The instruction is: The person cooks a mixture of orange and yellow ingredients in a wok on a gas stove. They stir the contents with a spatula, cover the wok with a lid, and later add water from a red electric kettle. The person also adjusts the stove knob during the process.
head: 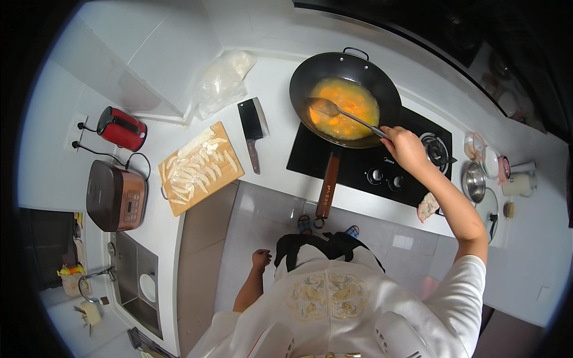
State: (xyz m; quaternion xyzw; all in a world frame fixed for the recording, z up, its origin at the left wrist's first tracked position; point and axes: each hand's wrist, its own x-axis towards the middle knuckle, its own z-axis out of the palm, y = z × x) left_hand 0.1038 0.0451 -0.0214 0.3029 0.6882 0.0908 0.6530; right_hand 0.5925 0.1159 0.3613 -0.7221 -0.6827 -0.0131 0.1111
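My right hand [403, 145] grips the handle of a metal ladle [353, 117], whose bowl rests in a black wok [300, 96] on the gas hob. Orange chunks lie in bubbling yellowish liquid [342, 127] in the wok. The wok's wooden handle [328, 185] points towards me. My left hand [262, 258] hangs over the floor beside my body, its fingers loosely curled; whether it holds anything is not clear. Left of the wok lies a cleaver [253, 129]. Farther left, a wooden cutting board [220, 129] carries many pale, floured strips that look like dough.
A plastic bag [224, 83] lies behind the cleaver. At left stand a red kettle [123, 129], a rice cooker [117, 195] and a sink [134, 264] with a white bowl. Right of the gas hob [358, 168] are a cloth [427, 207], a metal bowl [473, 182] and a glass lid [487, 210].
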